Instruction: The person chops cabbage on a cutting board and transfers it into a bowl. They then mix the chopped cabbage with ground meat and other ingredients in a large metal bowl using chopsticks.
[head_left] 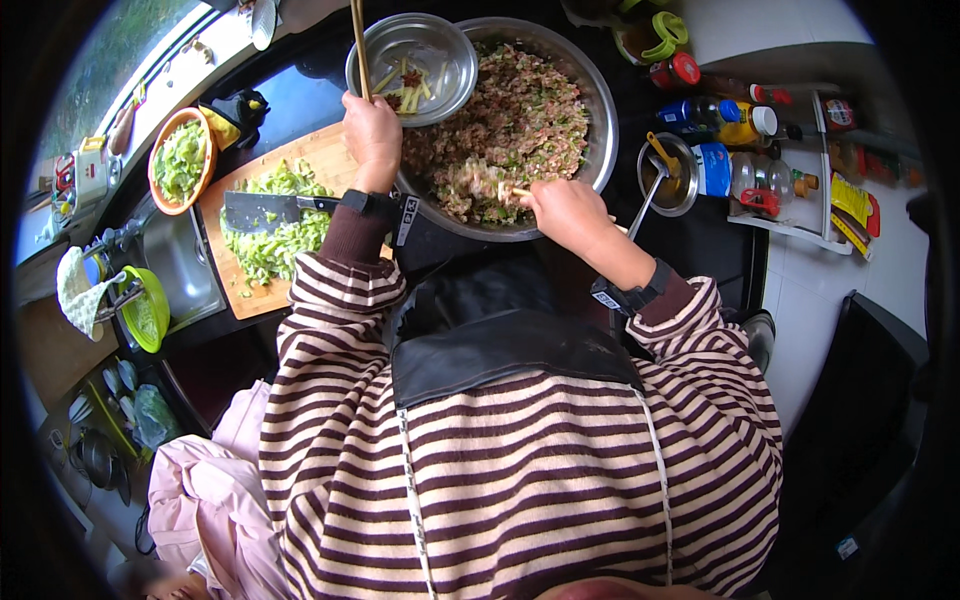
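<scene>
My left hand (372,138) is closed at the near-left rim of a clear glass bowl (464,72), with a pair of chopsticks (360,45) pointing up from its grip. Pale strips that look like ginger, and reddish-brown spice pieces, lie in the glass bowl, which overlaps the left side of a large steel basin (603,120). Minced meat with green bits (535,110) fills much of that basin. My right hand (570,215) is wrapped round another pair of chopsticks (522,192), their tips in a clump of mince at the basin's near side.
Left of the basin, a cleaver (262,210) lies on chopped greens on a wooden board (240,300). Beyond are an orange-rimmed bowl (158,180) of greens and a sink (190,270). Rightward stand a metal pot (685,200) with spoons and several bottles (755,125). Someone in pink (205,490) is lower left.
</scene>
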